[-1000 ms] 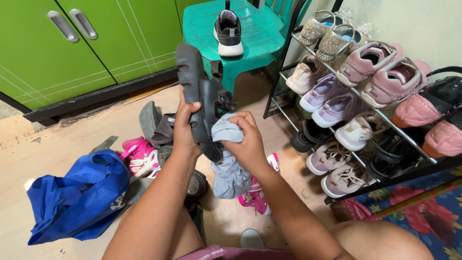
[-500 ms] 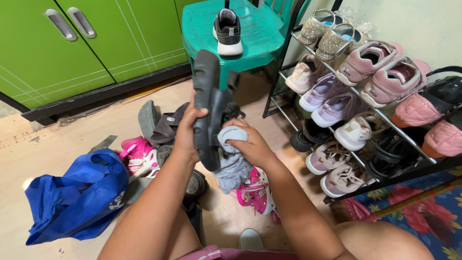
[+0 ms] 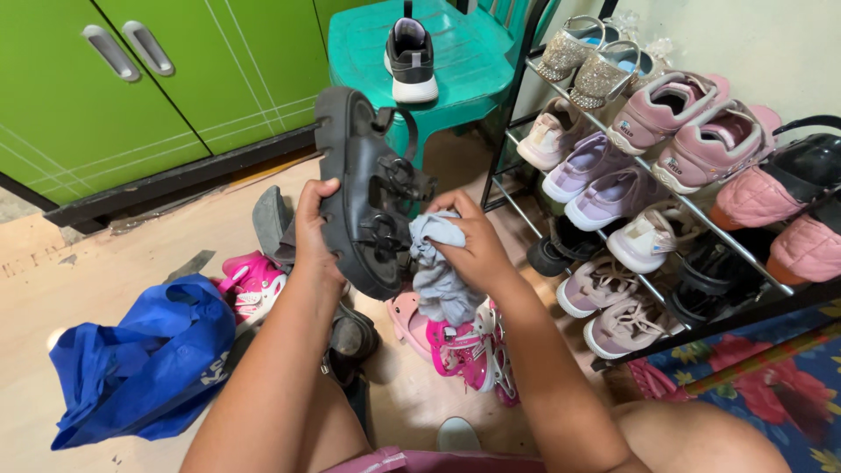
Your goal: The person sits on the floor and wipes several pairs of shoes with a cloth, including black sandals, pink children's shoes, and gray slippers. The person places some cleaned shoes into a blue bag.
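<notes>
- Left hand (image 3: 315, 229): fingers curled tight around the thick sole of a black sandal (image 3: 368, 188), held upright.
- Right hand (image 3: 469, 250): fingers closed on a grey cloth (image 3: 434, 271), pressed against the sandal's straps.
- 1 pink skate (image 3: 469, 350) below the fingers.

Floor (image 3: 123, 263): blue bag (image 3: 140, 368), pink skates (image 3: 464, 350).

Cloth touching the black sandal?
Touching. Head view: the right hand presses the grey cloth against the black sandal, no gap showing.
</notes>
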